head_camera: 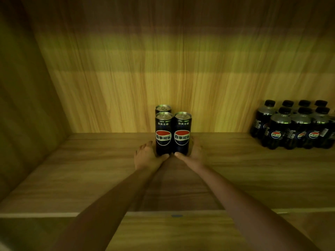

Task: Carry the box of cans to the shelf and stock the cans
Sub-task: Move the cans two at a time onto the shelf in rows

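Arms outstretched: left hand (147, 156) snug around left can (163, 134), right hand (196, 153) around right can (182, 134).

The shelf (90, 169) lies open left of the cans (172, 134); bottle pack (297, 127) blocks right.

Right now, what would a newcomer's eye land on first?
Three black cola cans stand upright on the shelf: the left front can and right front can side by side, a third can behind the left. The left grip and right grip cup their bases, one each. A bottle pack sits far right.
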A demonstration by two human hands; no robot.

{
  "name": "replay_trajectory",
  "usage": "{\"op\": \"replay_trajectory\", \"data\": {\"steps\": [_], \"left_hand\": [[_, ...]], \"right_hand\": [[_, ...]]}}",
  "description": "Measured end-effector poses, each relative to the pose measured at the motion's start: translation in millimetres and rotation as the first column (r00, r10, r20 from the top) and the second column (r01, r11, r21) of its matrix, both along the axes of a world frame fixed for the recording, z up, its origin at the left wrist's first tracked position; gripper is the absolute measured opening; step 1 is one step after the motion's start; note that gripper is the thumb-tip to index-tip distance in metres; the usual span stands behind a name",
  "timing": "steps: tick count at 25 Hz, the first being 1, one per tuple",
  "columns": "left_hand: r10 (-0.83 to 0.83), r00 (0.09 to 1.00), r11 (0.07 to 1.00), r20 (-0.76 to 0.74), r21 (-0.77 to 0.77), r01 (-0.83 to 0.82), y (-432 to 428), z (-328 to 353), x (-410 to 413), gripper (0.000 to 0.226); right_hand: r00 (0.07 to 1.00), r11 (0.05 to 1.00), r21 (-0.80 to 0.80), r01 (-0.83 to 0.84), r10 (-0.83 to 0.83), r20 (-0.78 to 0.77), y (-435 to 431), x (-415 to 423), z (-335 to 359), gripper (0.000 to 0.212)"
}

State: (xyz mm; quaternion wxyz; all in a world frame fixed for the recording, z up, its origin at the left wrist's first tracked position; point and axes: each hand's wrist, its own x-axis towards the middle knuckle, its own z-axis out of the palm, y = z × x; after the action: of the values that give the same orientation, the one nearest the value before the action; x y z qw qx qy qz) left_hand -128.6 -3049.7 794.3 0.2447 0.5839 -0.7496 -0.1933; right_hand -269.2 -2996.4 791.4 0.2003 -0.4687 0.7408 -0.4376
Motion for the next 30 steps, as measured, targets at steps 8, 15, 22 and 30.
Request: {"op": "replay_trajectory", "data": {"steps": [8, 15, 22, 30], "left_hand": [[-0.123, 0.947, 0.985, 0.298, -0.084, 0.154, 65, 28, 48, 0.077], [-0.186, 0.884, 0.968, 0.428, -0.077, 0.241, 118, 37, 106, 0.084], [-0.217, 0.840, 0.907, 0.497, -0.216, 0.362, 174, 8, 181, 0.081], [-0.214, 0.813, 0.897, 0.541, -0.220, 0.383, 206, -86, 213, 0.080]], "right_hand": [[0.896, 0.997, -0.041, -0.062, 0.038, -0.442, 60, 27, 28, 0.058], [0.721, 0.986, 0.100, -0.131, 0.164, -0.673, 125, 86, 48, 0.070], [0.561, 0.980, 0.191, -0.056, 0.189, -0.806, 185, 143, 13, 0.074], [0.578, 0.974, 0.181, -0.137, 0.227, -0.784, 210, 170, -74, 0.072]]}}
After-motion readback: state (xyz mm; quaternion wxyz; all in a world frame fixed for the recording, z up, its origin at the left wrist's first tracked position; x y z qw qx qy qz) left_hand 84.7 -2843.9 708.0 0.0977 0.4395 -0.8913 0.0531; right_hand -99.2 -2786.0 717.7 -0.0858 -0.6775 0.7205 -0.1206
